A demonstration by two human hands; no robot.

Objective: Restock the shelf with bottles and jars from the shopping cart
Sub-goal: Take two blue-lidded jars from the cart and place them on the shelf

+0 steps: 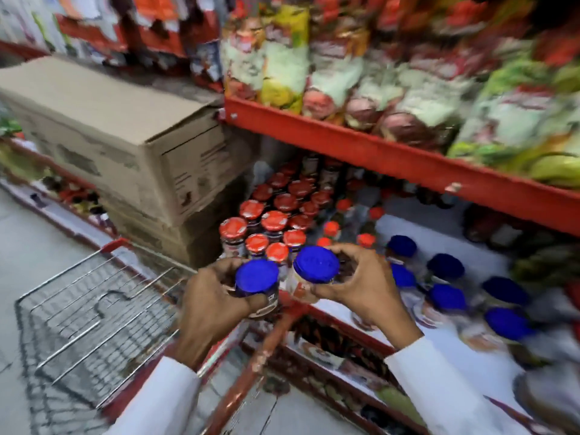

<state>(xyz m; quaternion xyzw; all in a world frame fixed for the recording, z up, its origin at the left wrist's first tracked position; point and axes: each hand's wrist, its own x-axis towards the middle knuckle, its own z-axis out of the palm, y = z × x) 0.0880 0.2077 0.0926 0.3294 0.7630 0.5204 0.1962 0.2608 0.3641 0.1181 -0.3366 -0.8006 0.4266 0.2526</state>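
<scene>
- A blue-lidded jar (pixel 257 285) is gripped in the left hand (pixel 208 304), fingers wrapped round its body, held above the cart's red handle (pixel 270 337).
- A second blue-capped jar (pixel 315 271) is clasped by the right hand (pixel 361 287), right at the front edge of the white shelf (pixel 405 227).
- The wire shopping cart (pixel 94 309) is seen low on the left, its basket of thin metal rods.
- Stacked cardboard boxes (pixel 125 146) are crowded against the shelf's left end.
- Red-lidded jars (pixel 273 221) are packed in rows just behind the hands; more blue-lidded jars (pixel 445 296) are spread to the right.
- Soft printed packets (pixel 345 73) are piled on the red upper shelf (pixel 392 155).
- Labels are blurred; nothing can be read.
</scene>
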